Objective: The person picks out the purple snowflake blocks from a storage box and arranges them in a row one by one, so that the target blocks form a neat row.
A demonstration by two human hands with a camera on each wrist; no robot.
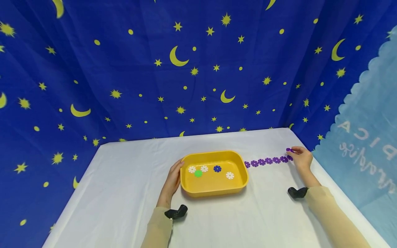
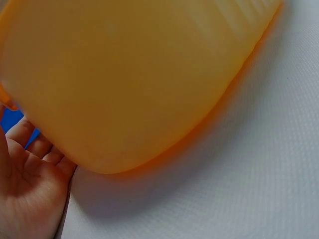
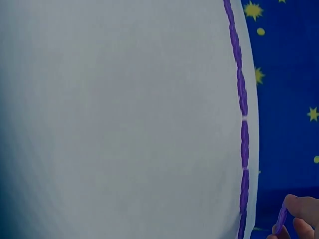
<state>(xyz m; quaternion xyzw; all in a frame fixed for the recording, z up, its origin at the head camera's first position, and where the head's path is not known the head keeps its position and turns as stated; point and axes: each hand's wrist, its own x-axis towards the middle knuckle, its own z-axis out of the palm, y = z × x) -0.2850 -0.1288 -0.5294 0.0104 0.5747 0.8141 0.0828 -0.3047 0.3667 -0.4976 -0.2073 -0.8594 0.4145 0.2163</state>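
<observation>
A yellow plastic tray [image 1: 214, 191] sits on the white-covered table, with my left hand [image 1: 173, 177] holding its left end by the rim. In the left wrist view the fingers [image 2: 39, 147] reach behind the tray's wall. Inside lie several small snowflake discs: white discs [image 1: 230, 175], a green disc [image 1: 198, 174] and a blue disc [image 1: 217, 168]. To the right of the tray runs a row of purple snowflake discs [image 1: 269, 161]. At its far right end my right hand [image 1: 302, 159] pinches another purple snowflake disc [image 3: 281, 219] between thumb and fingertips, tilted on edge.
The white tablecloth [image 1: 130, 193] reaches the back edge, where a blue curtain [image 1: 149, 79] with yellow moons and stars hangs. A light blue cloth with lettering [image 1: 372, 137] hangs at the right side. Black wrist cameras [image 1: 176, 212] sit on both wrists.
</observation>
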